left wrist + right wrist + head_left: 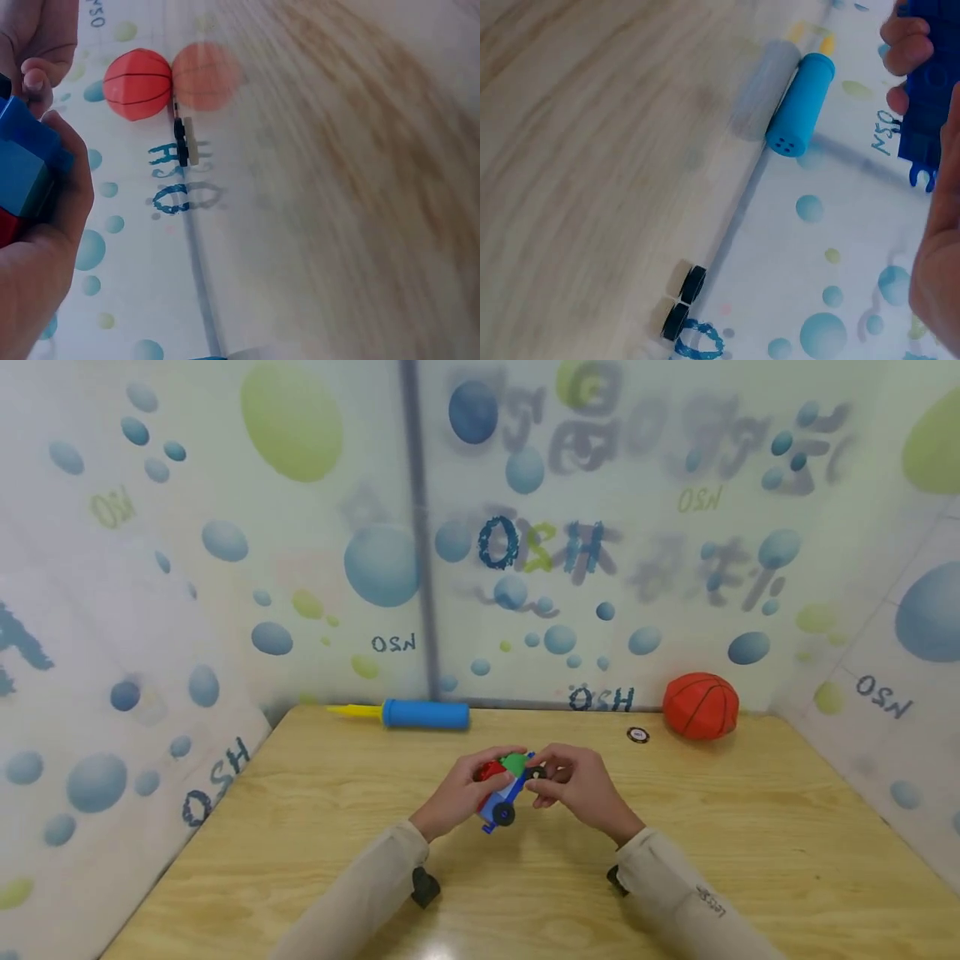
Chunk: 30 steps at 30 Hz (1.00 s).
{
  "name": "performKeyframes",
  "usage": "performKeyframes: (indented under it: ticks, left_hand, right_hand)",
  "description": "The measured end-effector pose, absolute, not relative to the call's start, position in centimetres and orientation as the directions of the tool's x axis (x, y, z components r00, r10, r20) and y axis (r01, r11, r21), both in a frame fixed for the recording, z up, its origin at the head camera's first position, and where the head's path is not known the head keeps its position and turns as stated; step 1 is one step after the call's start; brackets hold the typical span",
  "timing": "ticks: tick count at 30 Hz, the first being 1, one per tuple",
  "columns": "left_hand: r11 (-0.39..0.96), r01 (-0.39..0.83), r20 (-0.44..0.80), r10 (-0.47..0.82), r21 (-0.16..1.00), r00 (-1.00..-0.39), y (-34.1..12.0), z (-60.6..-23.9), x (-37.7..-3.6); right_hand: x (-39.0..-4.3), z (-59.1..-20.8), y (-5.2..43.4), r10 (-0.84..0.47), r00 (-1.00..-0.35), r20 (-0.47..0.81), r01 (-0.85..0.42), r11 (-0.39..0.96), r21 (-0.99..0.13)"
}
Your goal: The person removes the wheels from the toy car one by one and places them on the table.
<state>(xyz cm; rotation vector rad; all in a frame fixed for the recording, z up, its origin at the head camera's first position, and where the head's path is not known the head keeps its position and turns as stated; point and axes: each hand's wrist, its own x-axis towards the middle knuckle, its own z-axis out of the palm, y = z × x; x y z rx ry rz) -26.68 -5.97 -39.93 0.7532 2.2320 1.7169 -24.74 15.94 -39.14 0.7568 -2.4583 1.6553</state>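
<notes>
A toy car point(501, 793) made of blue, red and green blocks, with black wheels, is held up over the table, tilted. My left hand point(459, 789) grips its body from the left, the thumb lying along the near side. My right hand point(581, 781) pinches a black wheel point(536, 773) at the car's far end between thumb and fingers. Another wheel point(503, 814) shows at the near end. In the right wrist view the car's flat blue underside point(930, 97) ends in a small forked hook point(922, 177). Blue blocks point(26, 169) sit inside my left hand in the left wrist view.
On the wooden table point(337, 877), a blue pump point(426, 714) with a yellow nozzle lies at the back left. A red ball point(701, 706) marked like a basketball stands at the back right, beside a small black-and-white disc point(638, 735). Bubble-printed panels point(330, 543) enclose the table's back and sides.
</notes>
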Motion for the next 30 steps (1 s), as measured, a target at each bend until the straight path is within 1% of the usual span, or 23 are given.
performKeyframes:
  ticks: [3, 6, 11, 17, 24, 30]
  left_hand:
    - [0.193, 0.285, 0.145, 0.527, 0.939, -0.837, -5.9, -39.7, -26.7]
    - [0.207, 0.282, 0.144, 0.506, 0.937, -0.850, -5.9, -39.5, -26.7]
    - [0.236, 0.246, 0.113, 0.467, 0.940, -0.877, -6.4, -39.4, -26.8]
    - [0.229, 0.243, 0.116, 0.457, 0.943, -0.882, -7.2, -38.9, -26.8]
    - [0.200, 0.247, 0.134, 0.453, 0.948, -0.881, -7.8, -38.8, -26.5]
    - [0.193, 0.243, 0.135, 0.448, 0.951, -0.884, -8.0, -38.7, -26.3]
  right_hand:
    - [-24.9, -38.7, 16.8, -0.399, -0.877, 0.268, -0.396, 0.284, -0.873]
    - [-24.9, -38.4, 17.5, -0.436, -0.862, 0.259, -0.419, 0.323, -0.849]
    - [-25.1, -38.3, 19.0, -0.429, -0.867, 0.255, -0.429, 0.379, -0.820]
    - [-25.7, -38.4, 20.8, -0.443, -0.872, 0.206, -0.424, 0.476, -0.770]
    - [-26.5, -38.2, 22.1, -0.368, -0.909, 0.193, -0.395, 0.618, -0.680]
    - [-27.3, -38.4, 23.3, -0.349, -0.925, 0.154, -0.360, 0.669, -0.650]
